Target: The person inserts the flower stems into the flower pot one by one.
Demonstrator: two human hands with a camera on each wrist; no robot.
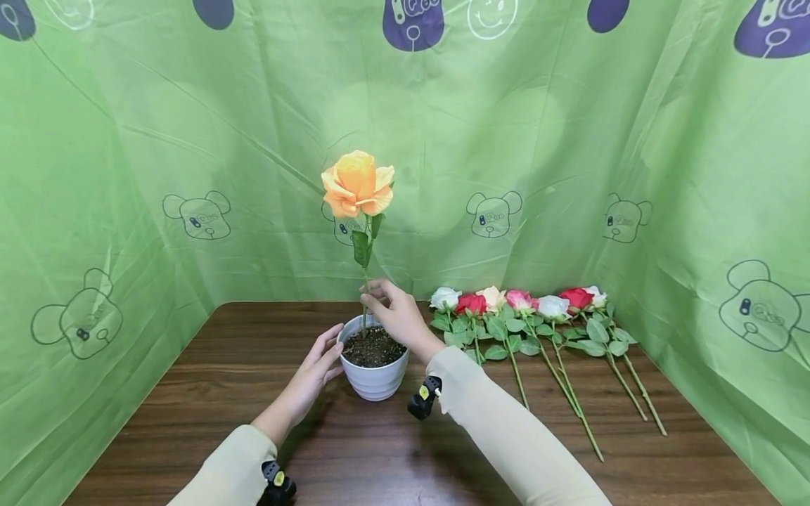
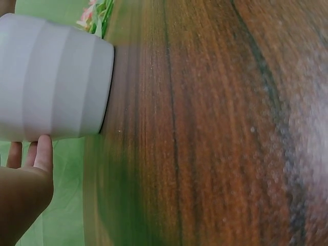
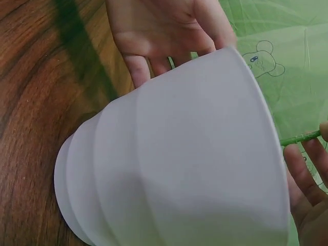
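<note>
An orange rose [image 1: 357, 184] stands upright in a white ridged flowerpot [image 1: 375, 379] filled with dark soil [image 1: 373, 348]. My right hand [image 1: 399, 313] pinches its green stem a little above the soil, between thumb and fingers. In the right wrist view the stem [image 3: 301, 138] shows close to the pot's rim, with the fingertips around it. My left hand [image 1: 316, 362] rests against the pot's left side, fingers fairly straight and the thumb near the rim. The left wrist view shows fingertips [image 2: 45, 146] touching the pot wall [image 2: 56, 77].
On the table's right lie several cut roses, among them a white rose [image 1: 446, 298], a red rose [image 1: 471, 304] and a pink rose [image 1: 520, 301], stems toward the front. A green printed curtain [image 1: 285, 140] surrounds the brown wooden table [image 1: 209, 365].
</note>
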